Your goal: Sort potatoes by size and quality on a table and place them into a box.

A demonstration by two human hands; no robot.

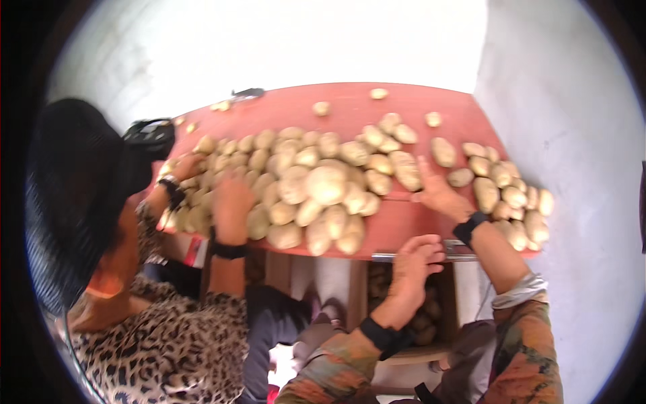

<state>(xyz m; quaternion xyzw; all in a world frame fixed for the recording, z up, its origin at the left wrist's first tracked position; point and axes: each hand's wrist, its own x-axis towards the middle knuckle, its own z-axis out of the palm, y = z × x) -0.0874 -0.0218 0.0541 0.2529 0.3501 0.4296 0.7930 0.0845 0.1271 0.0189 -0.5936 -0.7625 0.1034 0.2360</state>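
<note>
A large heap of potatoes covers the left and middle of a red table. My right hand is over the table between that heap and a smaller pile of potatoes at the right end. Its fingers are spread beside a long potato, and whether they touch it is unclear. My left hand is raised at the near table edge, fingers apart and slightly curled, holding nothing. Both wrists wear black bands.
At the left a co-worker in a dark cap has both hands in the heap. Below the table edge stands a box with potatoes inside. A few small potatoes lie towards the back, near a dark object. A wall bounds the right.
</note>
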